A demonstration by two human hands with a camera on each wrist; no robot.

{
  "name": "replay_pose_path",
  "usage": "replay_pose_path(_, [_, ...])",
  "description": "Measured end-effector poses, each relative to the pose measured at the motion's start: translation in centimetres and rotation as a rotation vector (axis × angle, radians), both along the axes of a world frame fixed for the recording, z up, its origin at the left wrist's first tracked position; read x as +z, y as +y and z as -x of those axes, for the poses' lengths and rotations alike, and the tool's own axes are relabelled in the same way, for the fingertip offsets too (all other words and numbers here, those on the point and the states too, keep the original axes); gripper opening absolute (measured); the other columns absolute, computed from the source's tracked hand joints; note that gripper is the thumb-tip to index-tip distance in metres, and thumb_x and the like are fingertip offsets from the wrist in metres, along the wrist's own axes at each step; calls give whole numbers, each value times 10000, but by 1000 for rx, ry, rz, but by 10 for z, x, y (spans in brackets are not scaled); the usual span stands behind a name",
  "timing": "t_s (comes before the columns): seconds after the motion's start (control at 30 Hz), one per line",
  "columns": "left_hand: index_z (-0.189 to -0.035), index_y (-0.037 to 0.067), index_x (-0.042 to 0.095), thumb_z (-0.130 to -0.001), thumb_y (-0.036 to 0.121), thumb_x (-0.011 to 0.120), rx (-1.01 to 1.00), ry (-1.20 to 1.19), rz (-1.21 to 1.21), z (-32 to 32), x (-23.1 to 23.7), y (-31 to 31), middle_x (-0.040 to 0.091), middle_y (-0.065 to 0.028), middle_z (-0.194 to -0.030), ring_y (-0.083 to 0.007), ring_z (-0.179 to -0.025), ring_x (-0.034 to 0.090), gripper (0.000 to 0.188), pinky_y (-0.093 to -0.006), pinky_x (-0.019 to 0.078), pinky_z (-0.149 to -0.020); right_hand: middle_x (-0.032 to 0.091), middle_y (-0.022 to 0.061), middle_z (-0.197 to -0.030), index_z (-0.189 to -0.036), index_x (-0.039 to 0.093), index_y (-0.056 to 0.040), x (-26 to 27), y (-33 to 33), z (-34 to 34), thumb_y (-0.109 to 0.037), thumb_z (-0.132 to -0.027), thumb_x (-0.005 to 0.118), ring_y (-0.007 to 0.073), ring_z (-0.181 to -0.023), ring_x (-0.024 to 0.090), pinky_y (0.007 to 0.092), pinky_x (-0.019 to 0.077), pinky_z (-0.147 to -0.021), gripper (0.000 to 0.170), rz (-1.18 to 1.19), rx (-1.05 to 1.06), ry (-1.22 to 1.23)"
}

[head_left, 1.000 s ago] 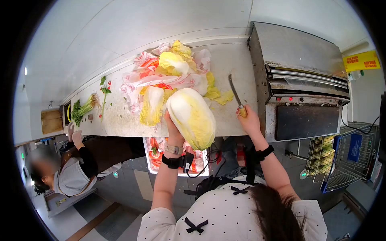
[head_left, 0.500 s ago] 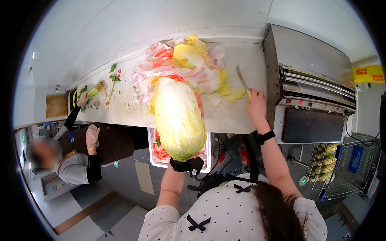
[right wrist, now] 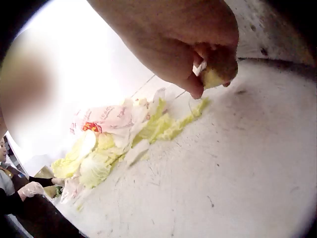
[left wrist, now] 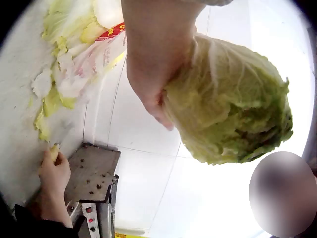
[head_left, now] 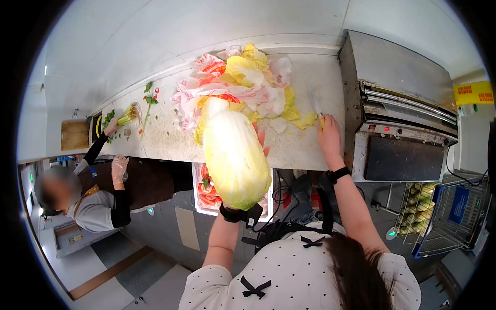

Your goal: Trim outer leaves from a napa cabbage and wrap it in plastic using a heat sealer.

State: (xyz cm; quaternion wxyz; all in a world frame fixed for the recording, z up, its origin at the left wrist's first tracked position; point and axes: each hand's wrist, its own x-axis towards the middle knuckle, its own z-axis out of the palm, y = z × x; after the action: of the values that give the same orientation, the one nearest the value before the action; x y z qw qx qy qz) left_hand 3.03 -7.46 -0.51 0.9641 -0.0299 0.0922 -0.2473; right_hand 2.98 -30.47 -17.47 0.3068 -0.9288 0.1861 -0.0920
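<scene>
A large napa cabbage (head_left: 235,150), pale with a green leafy end, is held up over the counter's front edge. My left hand (left wrist: 158,64) supports it from below, its fingers showing past the cabbage's right side in the head view; the palm is hidden. Near the counter's right end, my right hand (head_left: 329,135) grips a knife by its yellowish handle (right wrist: 213,77). In the head view the blade (head_left: 313,99) looks blurred and points away from me. Loose yellow cabbage leaves (head_left: 292,108) lie just left of the knife.
Crumpled printed plastic wrap (head_left: 206,89) and more leaves cover the counter's back middle. A wrapping machine (head_left: 400,98) stands right. Beneath the front edge sits a white crate (head_left: 198,199) with red packages. At left, another person (head_left: 106,194) in gloves handles green stalks (head_left: 126,114).
The cabbage has been turned upright and brought back toward me, then tilted slightly. My right hand, with the knife, sits closer to the counter. The other person now reaches for the stalks.
</scene>
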Motion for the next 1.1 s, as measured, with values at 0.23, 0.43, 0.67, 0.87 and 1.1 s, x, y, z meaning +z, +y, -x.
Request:
replay_pose_path(0.23, [-1361, 156, 270, -779, 345, 624, -235, -58, 352, -4, -11, 8, 405, -109, -1226, -282, -1037, 457, 707, -441, 388, -839, 477, 167, -1223, -1123, 495, -8, 20, 2, 9, -80, -799, 562, 305, -1160, 435, 367, 370, -949, 338, 91, 42, -158])
replay_pose_path(0.43, [-1368, 124, 250, -793, 355, 608, -142, -13, 57, 5, 13, 11, 415, -109, -1230, -280, -1086, 444, 716, -444, 386, -883, 546, 153, -1116, -1099, 518, -30, 153, 55, 40, -122, -814, 579, 255, -966, 570, 340, 469, -788, 305, -800, 383, -32])
replay_pose_path(0.67, [-1370, 71, 233, -834, 519, 475, 75, -299, -710, 24, 13, 13, 348, -142, -1341, -249, -1197, 390, 739, -385, 359, -980, 473, 168, -1162, -1203, 436, -2, 211, 82, 60, -185, -794, 627, 298, -1099, 461, 350, 374, -930, 488, -731, 581, -235])
replay_pose_path(0.87, [-1360, 68, 256, -735, 662, 467, 30, -550, -940, 6, -19, 35, 428, -140, -1287, -279, -1085, 509, 888, -404, 449, -891, 481, 137, -1171, -1262, 357, -10, 191, 86, 58, -208, -759, 679, 226, -1105, 464, 353, 352, -950, 630, -987, 428, 37])
replay_pose_path(1.1, [-1372, 55, 237, -788, 444, 393, -99, -360, -924, 14, -14, 32, 455, -144, -1265, -268, -1113, 498, 718, -389, 423, -927, 498, 80, -1025, -1218, 377, -47, 177, 78, 44, -236, -668, 756, 173, -1013, 483, 332, 364, -919, 695, -1068, 390, 276])
